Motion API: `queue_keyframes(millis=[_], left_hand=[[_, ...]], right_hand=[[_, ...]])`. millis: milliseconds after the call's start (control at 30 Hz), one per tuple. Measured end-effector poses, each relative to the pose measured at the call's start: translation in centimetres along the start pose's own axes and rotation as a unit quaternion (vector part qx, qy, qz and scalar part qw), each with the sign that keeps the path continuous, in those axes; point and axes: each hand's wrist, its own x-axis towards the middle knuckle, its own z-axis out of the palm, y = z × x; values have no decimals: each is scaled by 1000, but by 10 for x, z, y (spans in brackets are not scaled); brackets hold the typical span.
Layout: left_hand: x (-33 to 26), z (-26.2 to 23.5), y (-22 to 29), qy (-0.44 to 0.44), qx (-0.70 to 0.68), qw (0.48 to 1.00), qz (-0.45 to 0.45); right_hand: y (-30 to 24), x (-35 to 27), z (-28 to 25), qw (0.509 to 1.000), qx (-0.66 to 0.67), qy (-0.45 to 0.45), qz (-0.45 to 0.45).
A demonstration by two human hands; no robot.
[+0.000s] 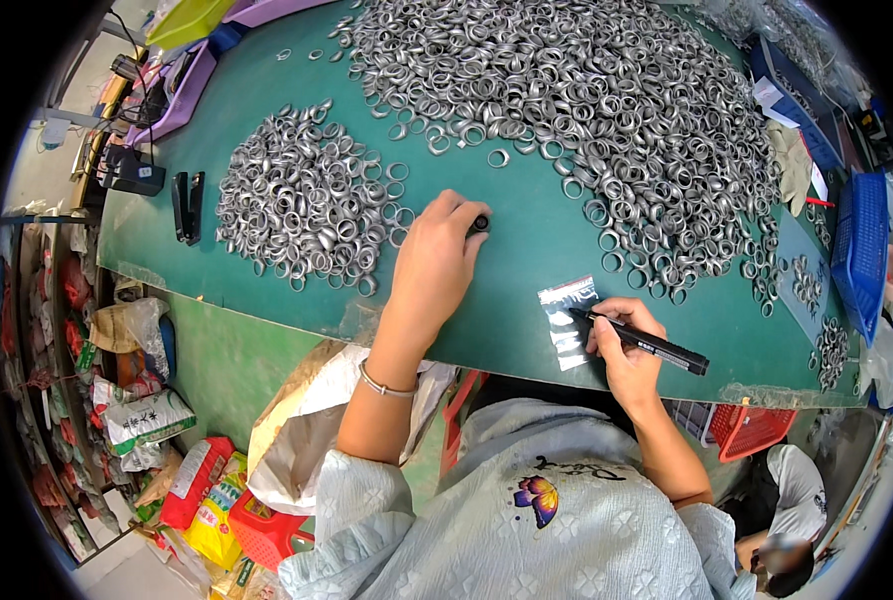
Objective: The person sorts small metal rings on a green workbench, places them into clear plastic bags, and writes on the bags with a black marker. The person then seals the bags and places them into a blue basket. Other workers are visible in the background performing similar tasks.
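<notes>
My right hand (pixel 629 345) grips a black marker pen (pixel 661 348), its tip at the small clear zip bag (pixel 567 325) lying near the table's front edge. Closed around a small black marker cap (pixel 479 222) is my left hand (pixel 440 250), which rests on the green table between two heaps of metal rings. The smaller heap of grey rings (pixel 301 200) lies to its left. A far larger pile of rings (pixel 586 90) spreads across the back and right.
A black stapler (pixel 187 208) stands left of the small heap. Blue baskets (pixel 859 255) line the right edge, and a purple tray (pixel 178 95) sits at the back left. Below the table are a paper sack (pixel 301 430) and a red basket (pixel 751 430). Another person (pixel 791 500) is at lower right.
</notes>
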Motion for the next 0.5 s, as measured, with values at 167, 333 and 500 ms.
queue_keyframes(millis=[167, 333, 500], left_hand=[[-1, -3, 6, 37, 14, 999, -8], [-33, -11, 39, 108, -45, 992, -54], [-85, 29, 53, 88, -123, 988, -39]], right_hand=[[0, 0, -1, 1000, 4, 0, 1], [1, -3, -3, 998, 63, 23, 10], [0, -4, 0, 995, 90, 30, 13]])
